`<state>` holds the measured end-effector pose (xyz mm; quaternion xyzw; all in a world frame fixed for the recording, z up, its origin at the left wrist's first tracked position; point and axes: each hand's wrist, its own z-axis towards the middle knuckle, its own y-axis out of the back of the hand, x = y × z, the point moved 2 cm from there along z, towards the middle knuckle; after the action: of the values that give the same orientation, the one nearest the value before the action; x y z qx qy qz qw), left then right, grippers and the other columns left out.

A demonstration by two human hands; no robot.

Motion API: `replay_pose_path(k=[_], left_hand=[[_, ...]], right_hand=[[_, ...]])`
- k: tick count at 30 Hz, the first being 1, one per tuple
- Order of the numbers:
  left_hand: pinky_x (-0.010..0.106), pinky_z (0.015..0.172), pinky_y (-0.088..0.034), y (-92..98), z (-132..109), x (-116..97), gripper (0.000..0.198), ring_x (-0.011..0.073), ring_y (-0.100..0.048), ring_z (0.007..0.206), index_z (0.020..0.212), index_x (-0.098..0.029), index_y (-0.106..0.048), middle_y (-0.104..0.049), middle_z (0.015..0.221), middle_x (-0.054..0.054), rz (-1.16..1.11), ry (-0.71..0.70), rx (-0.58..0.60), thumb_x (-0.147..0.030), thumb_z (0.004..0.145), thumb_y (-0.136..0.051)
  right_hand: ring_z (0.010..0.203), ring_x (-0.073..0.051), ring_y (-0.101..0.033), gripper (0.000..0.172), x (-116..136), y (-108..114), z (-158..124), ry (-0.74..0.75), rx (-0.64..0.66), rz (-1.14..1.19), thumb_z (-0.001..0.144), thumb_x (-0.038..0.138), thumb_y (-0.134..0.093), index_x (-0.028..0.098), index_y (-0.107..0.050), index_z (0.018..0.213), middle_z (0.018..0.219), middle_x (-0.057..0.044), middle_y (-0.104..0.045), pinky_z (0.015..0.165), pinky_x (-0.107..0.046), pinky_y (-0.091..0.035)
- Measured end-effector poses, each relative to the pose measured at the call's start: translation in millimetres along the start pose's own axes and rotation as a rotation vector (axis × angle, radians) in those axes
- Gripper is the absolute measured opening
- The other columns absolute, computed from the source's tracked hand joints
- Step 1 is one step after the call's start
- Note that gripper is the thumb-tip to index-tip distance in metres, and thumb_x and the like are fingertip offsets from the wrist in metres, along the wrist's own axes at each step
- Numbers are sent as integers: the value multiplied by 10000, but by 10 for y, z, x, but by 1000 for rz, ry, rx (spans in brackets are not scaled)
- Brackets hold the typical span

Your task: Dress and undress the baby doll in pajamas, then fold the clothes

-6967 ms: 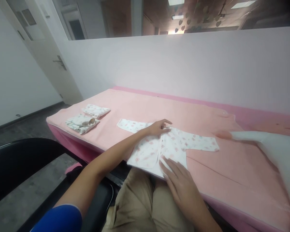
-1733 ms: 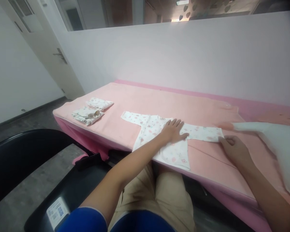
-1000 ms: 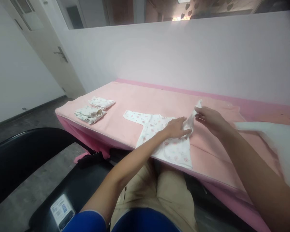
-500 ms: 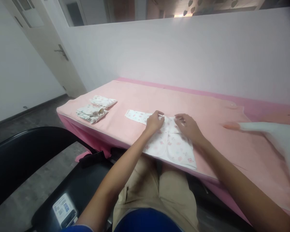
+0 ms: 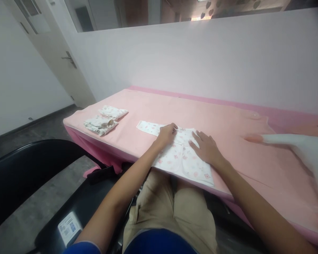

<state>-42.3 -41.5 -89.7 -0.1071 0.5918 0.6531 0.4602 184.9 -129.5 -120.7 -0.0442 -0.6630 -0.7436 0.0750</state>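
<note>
A small white baby shirt with pink prints lies on the pink-covered table near its front edge. Its right sleeve is folded in over the body; the left sleeve still lies stretched out to the left. My left hand rests on the shirt's upper left part near the collar, fingers curled down onto the cloth. My right hand lies flat on the folded right side, fingers spread.
Two folded baby garments sit at the table's left end. A white cloth lies at the far right. A black chair stands on my left, a white wall behind the table.
My right hand carried the right sleeve from the far right over onto the shirt's body and now presses it flat. My left hand shifted from the shirt's middle up to the collar.
</note>
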Motion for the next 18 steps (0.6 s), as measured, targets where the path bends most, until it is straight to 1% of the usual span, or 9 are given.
replay_pose_path(k=[3, 5, 7, 8, 11, 14, 16, 18], left_hand=[[422, 1152, -468, 1, -21, -16, 193, 224, -690, 1154, 1192, -226, -652, -764, 1213, 57, 88, -15, -11, -168, 1047, -538], [479, 1237, -371, 23, -55, -75, 214, 232, -679, 1168, 1213, -215, -649, -741, 1247, 73, 209, -38, -7, -182, 1067, -497], [521, 1264, -304, 53, -110, -153, 237, 256, -655, 1195, 1234, -200, -649, -709, 1283, 100, 356, -60, -5, -219, 1085, -465], [528, 1256, -303, 66, -146, -191, 255, 274, -634, 1218, 1248, -193, -648, -691, 1305, 115, 417, -64, -7, -249, 1093, -454], [508, 1183, -376, 81, -270, -276, 330, 317, -560, 1286, 1304, -187, -639, -641, 1376, 144, 511, -60, 5, -336, 1111, -415], [516, 1150, -409, 54, -375, -302, 374, 339, -499, 1340, 1353, -205, -633, -592, 1466, 147, 519, -43, 53, -370, 1117, -394], [540, 1153, -406, 34, -411, -297, 393, 357, -469, 1369, 1380, -211, -628, -566, 1512, 148, 505, -31, 63, -376, 1119, -385], [558, 1162, -394, 21, -424, -288, 407, 370, -452, 1381, 1397, -211, -624, -552, 1533, 148, 487, -28, 59, -377, 1119, -377]], right_hand=[[1674, -326, -218, 844, 22, 16, -15, -47, 12, -17, 1088, 714, -165, 211, -289, 1755, 1804, -57, -247, 1366, -601, -170], [1673, -330, -222, 845, 31, 22, -17, -54, 16, -19, 1089, 711, -164, 207, -291, 1755, 1806, -54, -239, 1365, -600, -173], [1672, -332, -224, 843, 28, 18, -14, -55, 11, -16, 1090, 708, -170, 202, -302, 1751, 1807, -62, -237, 1364, -597, -181], [1672, -333, -223, 842, 20, 12, -11, -54, 5, -11, 1091, 706, -177, 198, -307, 1750, 1807, -70, -234, 1363, -593, -187], [1681, -326, -195, 842, -12, -14, -7, -29, -24, 19, 1095, 699, -201, 179, -308, 1747, 1816, -95, -194, 1368, -566, -189], [1694, -303, -137, 820, -27, -18, -13, 32, -37, 62, 1107, 673, -214, 174, -284, 1754, 1824, -95, -143, 1381, -544, -138], [1695, -300, -123, 786, -15, 6, -23, 75, -41, 79, 1121, 628, -203, 165, -287, 1751, 1821, -101, -157, 1382, -557, -115], [1692, -295, -144, 740, 16, 46, -34, 162, -46, 86, 1137, 564, -180, 160, -305, 1744, 1811, -109, -199, 1381, -567, -118]])
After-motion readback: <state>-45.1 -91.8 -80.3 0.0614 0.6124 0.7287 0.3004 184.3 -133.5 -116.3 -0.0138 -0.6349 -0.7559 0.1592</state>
